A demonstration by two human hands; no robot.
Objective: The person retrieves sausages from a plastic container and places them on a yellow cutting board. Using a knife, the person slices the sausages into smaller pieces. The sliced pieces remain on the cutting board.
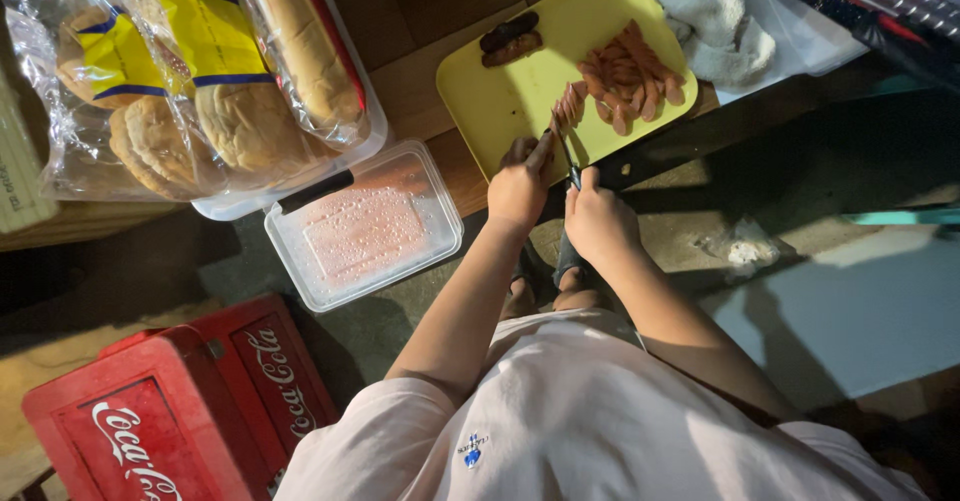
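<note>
Upper left on desk (420,71): clear bags of buns (200,81) w/ yellow-blue labels, beside clear lidded tub (365,226). Red crate (180,411) w/ white lettering, lower left on floor. Left hand (517,189) curled, fingertips pinning sausage (566,111) on yellow board (510,91). Right hand (598,221) closed round knife (570,161), blade at sausage; cut slices (630,81) just beyond.
</note>
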